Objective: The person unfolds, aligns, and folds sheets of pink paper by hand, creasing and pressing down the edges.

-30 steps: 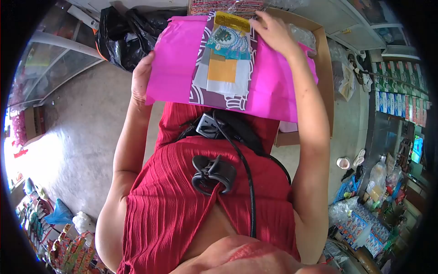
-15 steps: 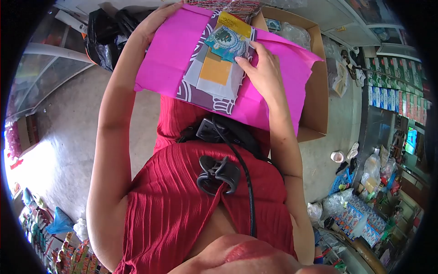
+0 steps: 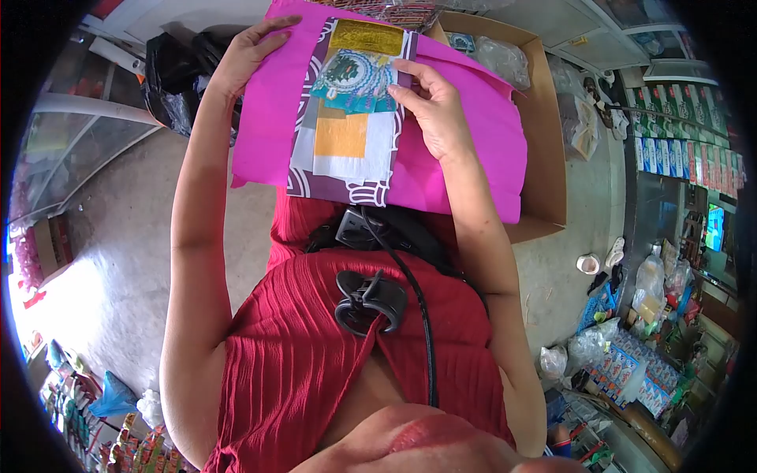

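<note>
A bright pink sheet (image 3: 465, 158) lies over my lap, with a dark purple and white patterned strip (image 3: 300, 186) across its middle. On the strip are a gold piece (image 3: 366, 36), a teal patterned packet (image 3: 353, 79), an orange square (image 3: 341, 137) and white paper (image 3: 380, 142). My left hand (image 3: 254, 54) rests on the pink sheet's upper left edge, its fingers spread over it. With thumb and index finger, my right hand (image 3: 430, 102) pinches the right edge of the teal packet.
An open cardboard box (image 3: 549, 158) holding clear plastic stands behind the sheet at right. A black plastic bag (image 3: 169, 87) is at upper left. Toothpaste-like boxes (image 3: 670, 118) line the right side, with bagged goods (image 3: 648, 288) below them.
My left hand has moved up along the sheet's left side. My right hand has come down from the top edge onto the teal packet. The sheet has shifted left and turned slightly.
</note>
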{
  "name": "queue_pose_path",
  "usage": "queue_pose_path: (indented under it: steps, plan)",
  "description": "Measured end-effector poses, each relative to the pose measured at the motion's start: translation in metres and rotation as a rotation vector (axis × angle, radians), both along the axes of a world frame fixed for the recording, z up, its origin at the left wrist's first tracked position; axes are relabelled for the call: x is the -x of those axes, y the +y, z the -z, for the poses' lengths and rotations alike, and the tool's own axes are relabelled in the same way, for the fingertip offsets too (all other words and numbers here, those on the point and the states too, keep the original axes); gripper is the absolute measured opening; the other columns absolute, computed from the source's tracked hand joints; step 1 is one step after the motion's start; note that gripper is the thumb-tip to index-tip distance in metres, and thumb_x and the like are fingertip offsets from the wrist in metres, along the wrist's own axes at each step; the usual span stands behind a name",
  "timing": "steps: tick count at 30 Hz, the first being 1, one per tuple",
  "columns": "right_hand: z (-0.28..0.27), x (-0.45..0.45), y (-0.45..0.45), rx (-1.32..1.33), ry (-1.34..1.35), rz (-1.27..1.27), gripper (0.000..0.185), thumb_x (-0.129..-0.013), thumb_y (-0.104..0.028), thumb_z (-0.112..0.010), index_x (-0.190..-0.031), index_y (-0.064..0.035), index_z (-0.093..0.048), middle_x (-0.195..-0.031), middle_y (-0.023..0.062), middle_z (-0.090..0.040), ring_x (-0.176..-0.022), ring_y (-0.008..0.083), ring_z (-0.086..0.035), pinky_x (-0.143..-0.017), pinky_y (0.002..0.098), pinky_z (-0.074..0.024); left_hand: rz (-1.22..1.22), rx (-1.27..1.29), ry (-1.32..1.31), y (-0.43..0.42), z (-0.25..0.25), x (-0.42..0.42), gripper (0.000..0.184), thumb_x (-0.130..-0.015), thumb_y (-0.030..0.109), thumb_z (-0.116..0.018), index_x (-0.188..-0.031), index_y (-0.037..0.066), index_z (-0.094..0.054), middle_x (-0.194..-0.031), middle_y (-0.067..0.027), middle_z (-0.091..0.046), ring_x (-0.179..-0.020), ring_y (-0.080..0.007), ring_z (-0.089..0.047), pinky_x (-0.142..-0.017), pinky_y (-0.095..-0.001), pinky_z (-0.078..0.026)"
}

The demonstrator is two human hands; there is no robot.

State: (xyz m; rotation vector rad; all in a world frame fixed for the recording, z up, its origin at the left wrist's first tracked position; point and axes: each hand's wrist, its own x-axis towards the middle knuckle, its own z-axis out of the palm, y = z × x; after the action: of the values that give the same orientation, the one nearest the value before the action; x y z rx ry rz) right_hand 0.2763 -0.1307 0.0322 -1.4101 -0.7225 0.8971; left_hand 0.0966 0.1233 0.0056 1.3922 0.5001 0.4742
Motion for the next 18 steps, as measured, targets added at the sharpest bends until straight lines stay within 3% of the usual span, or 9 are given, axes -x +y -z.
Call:
queue_pose_path:
  steps: [3,5,9,11,14,16,18]
  plan:
    - [-0.015,0.002,-0.002,-0.172,0.007,0.041,0.041,-0.083,0.001,-0.07,-0.123,-0.0022,-0.061,-0.113,0.006,-0.064,-0.094,0.0126,-0.062,-0.083,0.0247,-0.0513,-0.022,-0.052,-0.048,0.002,0.001,0.02,0.032,-0.095,0.007,-0.059,-0.127,0.005,-0.062,-0.118,-0.0034,-0.065,-0.098,-0.0086,-0.063,-0.087,-0.023,-0.053]
    - [-0.036,-0.01,-0.009,-0.191,-0.054,0.091,0.042,-0.084,0.0,-0.068,-0.125,-0.0032,-0.06,-0.119,0.0064,-0.062,-0.104,0.0148,-0.06,-0.092,0.0277,-0.0485,-0.028,-0.09,-0.059,0.006,-0.001,0.032,0.032,-0.095,0.006,-0.059,-0.127,0.005,-0.062,-0.12,-0.0026,-0.065,-0.1,-0.0087,-0.062,-0.088,-0.0232,-0.053]
    - [-0.042,-0.068,-0.028,-0.206,0.037,0.027,0.043,-0.086,-0.003,-0.066,-0.128,-0.0053,-0.059,-0.121,0.0063,-0.061,-0.108,0.0145,-0.058,-0.095,0.0266,-0.0443,-0.058,-0.06,-0.099,0.015,-0.007,0.046,0.032,-0.095,0.005,-0.059,-0.127,0.004,-0.062,-0.122,-0.0034,-0.064,-0.103,-0.0093,-0.062,-0.09,-0.0236,-0.051]
    - [-0.025,-0.089,-0.037,-0.115,0.074,0.006,0.043,-0.087,-0.005,-0.066,-0.129,-0.0046,-0.058,-0.125,0.0074,-0.06,-0.111,0.0149,-0.056,-0.099,0.0265,-0.0412,-0.073,-0.06,-0.116,0.021,-0.008,0.052,0.032,-0.094,0.005,-0.059,-0.126,0.004,-0.061,-0.122,-0.0039,-0.064,-0.103,-0.0094,-0.062,-0.09,-0.0235,-0.051]
    - [-0.002,-0.093,-0.043,0.083,-0.196,-0.086,0.044,-0.087,-0.006,-0.065,-0.13,-0.0032,-0.056,-0.129,0.0085,-0.057,-0.112,0.0155,-0.056,-0.097,0.0263,-0.0427,-0.018,-0.029,-0.074,0.028,-0.018,0.06,0.032,-0.094,0.006,-0.061,-0.125,0.004,-0.062,-0.121,-0.0042,-0.065,-0.102,-0.0092,-0.062,-0.089,-0.0231,-0.052]
    - [-0.001,-0.086,-0.047,0.096,-0.211,-0.08,0.045,-0.088,-0.006,-0.065,-0.131,-0.0031,-0.055,-0.13,0.0087,-0.057,-0.113,0.0156,-0.056,-0.096,0.0266,-0.0436,-0.025,-0.047,0.035,0.027,-0.032,0.062,0.038,-0.091,0.003,-0.06,-0.129,0.002,-0.058,-0.125,-0.0064,-0.062,-0.109,-0.0125,-0.06,-0.094,-0.0251,-0.049]
    - [-0.013,-0.076,-0.052,0.162,-0.138,-0.075,0.048,-0.088,-0.007,-0.065,-0.133,-0.0024,-0.052,-0.133,0.0098,-0.056,-0.117,0.0158,-0.054,-0.097,0.0277,-0.044,-0.008,-0.045,0.069,0.025,-0.05,0.064,0.037,-0.093,0.005,-0.06,-0.13,0.002,-0.058,-0.121,-0.0066,-0.064,-0.104,-0.011,-0.062,-0.09,-0.024,-0.051]
